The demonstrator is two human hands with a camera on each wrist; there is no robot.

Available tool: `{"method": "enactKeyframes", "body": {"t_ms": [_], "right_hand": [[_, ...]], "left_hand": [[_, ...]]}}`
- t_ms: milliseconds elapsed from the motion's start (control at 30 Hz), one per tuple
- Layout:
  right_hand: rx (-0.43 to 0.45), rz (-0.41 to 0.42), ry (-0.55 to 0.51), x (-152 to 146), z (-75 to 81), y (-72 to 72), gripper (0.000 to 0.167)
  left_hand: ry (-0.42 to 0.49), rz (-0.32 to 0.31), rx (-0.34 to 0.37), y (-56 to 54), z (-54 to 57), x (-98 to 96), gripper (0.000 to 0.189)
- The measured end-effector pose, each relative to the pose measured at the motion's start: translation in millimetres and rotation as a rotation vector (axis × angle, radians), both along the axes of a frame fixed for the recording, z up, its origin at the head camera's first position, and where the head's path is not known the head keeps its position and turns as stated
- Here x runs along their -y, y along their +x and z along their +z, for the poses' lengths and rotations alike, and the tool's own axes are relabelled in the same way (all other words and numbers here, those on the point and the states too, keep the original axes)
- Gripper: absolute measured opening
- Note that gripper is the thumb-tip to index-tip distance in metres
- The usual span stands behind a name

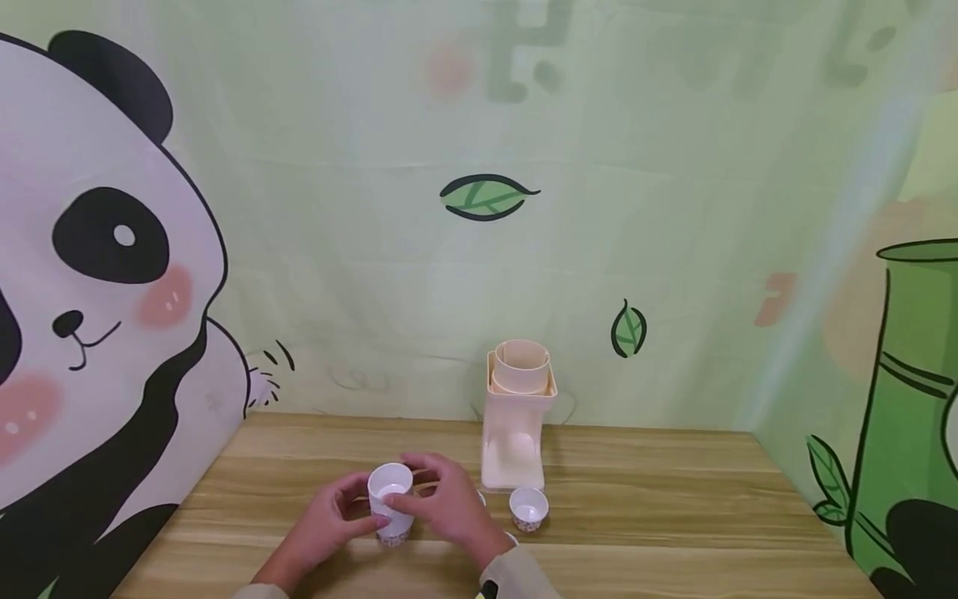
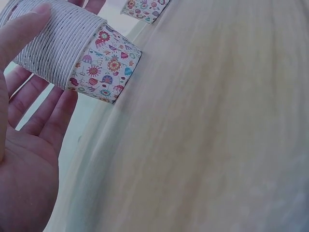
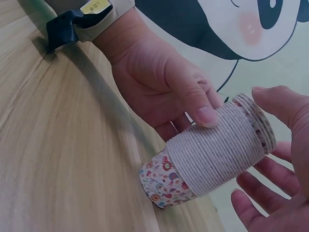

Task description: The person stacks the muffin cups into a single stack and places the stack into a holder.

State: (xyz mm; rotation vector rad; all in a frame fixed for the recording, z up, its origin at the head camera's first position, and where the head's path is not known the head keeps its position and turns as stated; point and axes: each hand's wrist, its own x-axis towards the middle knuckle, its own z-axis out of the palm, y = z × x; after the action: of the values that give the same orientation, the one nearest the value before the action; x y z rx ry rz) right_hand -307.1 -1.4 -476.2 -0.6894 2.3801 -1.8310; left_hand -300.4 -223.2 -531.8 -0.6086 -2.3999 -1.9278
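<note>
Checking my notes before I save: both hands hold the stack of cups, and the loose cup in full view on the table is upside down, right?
Not quite: the loose cup isn't upside down; the head view shows it upright on the table, mouth up. The rest stands: the left hand and right hand hold the stack of cups.

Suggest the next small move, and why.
I'd probably have the right hand press the top cup down while the left hand steadies the stack. In the right wrist view, a band of print shows near the top, where the lower rims sit close together, so it seems not fully seated; the right thumb is at that end.
</note>
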Motion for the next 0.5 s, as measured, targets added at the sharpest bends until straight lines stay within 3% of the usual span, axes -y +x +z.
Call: {"method": "enactKeyframes", "body": {"t_ms": [500], "right_hand": [[0.000,-0.022,-0.072,-38.0,14.0,7.9,0.039]], "left_hand": [[-0.004,0.009,-0.041,0.2,-1.9,0.3,0.056]]}}
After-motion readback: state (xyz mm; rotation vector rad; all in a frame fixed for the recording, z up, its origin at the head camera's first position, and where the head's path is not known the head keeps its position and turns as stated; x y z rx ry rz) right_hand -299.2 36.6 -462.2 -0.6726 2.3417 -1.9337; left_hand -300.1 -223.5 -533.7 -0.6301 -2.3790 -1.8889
